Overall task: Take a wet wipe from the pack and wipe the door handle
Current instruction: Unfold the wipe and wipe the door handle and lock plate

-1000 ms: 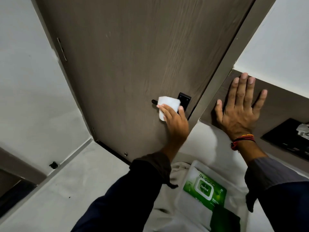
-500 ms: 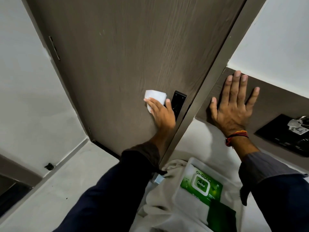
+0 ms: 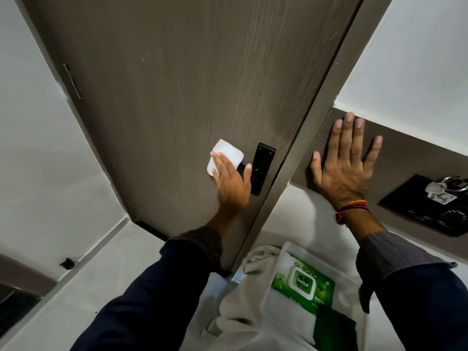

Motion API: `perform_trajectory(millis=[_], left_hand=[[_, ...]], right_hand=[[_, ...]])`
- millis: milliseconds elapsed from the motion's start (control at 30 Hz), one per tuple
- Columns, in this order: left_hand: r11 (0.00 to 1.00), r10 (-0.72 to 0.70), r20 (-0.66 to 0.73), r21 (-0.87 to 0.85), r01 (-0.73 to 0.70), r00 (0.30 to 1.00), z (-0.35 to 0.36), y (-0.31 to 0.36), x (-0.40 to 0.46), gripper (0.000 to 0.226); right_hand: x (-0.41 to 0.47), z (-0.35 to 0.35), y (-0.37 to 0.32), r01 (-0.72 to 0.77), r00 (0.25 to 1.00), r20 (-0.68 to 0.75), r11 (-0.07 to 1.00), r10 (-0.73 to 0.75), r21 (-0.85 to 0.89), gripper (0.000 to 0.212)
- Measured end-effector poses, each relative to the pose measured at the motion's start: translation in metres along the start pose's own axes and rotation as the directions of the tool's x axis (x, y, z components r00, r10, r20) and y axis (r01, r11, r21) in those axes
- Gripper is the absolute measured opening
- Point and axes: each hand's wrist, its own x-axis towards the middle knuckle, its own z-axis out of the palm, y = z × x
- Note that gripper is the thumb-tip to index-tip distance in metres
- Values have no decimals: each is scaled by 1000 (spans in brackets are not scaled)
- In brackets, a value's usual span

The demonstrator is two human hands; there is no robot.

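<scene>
My left hand (image 3: pixel 231 184) presses a folded white wet wipe (image 3: pixel 226 153) around the black lever of the door handle (image 3: pixel 262 168), whose black backplate shows just right of my fingers. The lever itself is mostly hidden under the wipe and my hand. The handle sits on a brown wood-grain door (image 3: pixel 190 84) that stands ajar. My right hand (image 3: pixel 345 163) lies flat with spread fingers on a brown wall panel right of the door frame. The green and white wet wipe pack (image 3: pixel 302 283) lies below, in a clear tray on a cloth.
A grey door frame post (image 3: pixel 311 127) runs between my hands. At the right a black panel (image 3: pixel 430 206) holds a key with a ring. A beige cloth (image 3: pixel 235 307) is bunched under the tray. A white wall and grey floor are at the left.
The door has swung further open, its edge now nearer the frame post in view. My left hand with the wipe has slid left along the lever, baring the backplate. My right hand stays flat.
</scene>
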Motion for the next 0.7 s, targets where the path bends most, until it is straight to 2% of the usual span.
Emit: perform_trajectory(millis=[100,233,300,400,467,567,700], left_hand=[[975,179,23,127,-180,984,-2,-3,-20,108],[821,476,182,259,-509,861,3,-23,-41,121],[691,577,278,334,-641,768,-9,-41,-24,117],[457,707,422,341,-822,568,-25,-63,8,105],[317,763,460,347,-883,455,-30,-66,24,98],[141,809,491,371,-918,322,-40,-64,44,91],[-5,799,566,347,-938,205,-47,-53,61,91]], right_hand=[[-4,-3,-2,-7,1000,6,1000,7,-10,78],[-4,-2,-1,-5,1000,4,1000,5,-19,78],[-1,0,1,-6,1000,4,1000,6,-8,78],[0,1,1,3,1000,2,999,-2,-40,79],[-1,1,-1,-4,1000,10,999,4,-50,79],[-1,3,-5,-2,1000,22,999,3,-52,79],[-4,4,-4,-20,1000,14,998,21,-57,79]])
